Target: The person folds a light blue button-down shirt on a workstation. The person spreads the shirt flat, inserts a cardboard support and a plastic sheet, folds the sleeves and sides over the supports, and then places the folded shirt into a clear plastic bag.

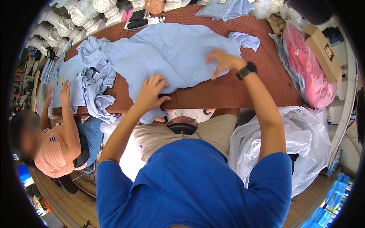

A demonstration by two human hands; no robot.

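A light blue long-sleeved shirt (pixel 167 53) lies spread on the brown cloth-covered table (pixel 266 79) in front of me, with soft creases across its middle. One sleeve is bunched at the left, and a sleeve end lies at the far right. At the shirt's near left edge, my left hand (pixel 152 93) rests on the fabric, fingers bent and thumb apart. Over the right part of the shirt is my right hand (pixel 224 62), its fingers spread and slightly blurred; whether it touches the cloth I cannot tell. A dark watch (pixel 247 71) circles my right wrist.
At the left, a person (pixel 57 148) raises both hands by another blue garment (pixel 72 85). Folded blue clothing in plastic (pixel 224 9) sits at the far edge. Bagged red fabric (pixel 304 68) and a cardboard box (pixel 323 53) stand right. Clear plastic (pixel 281 140) hangs beside me.
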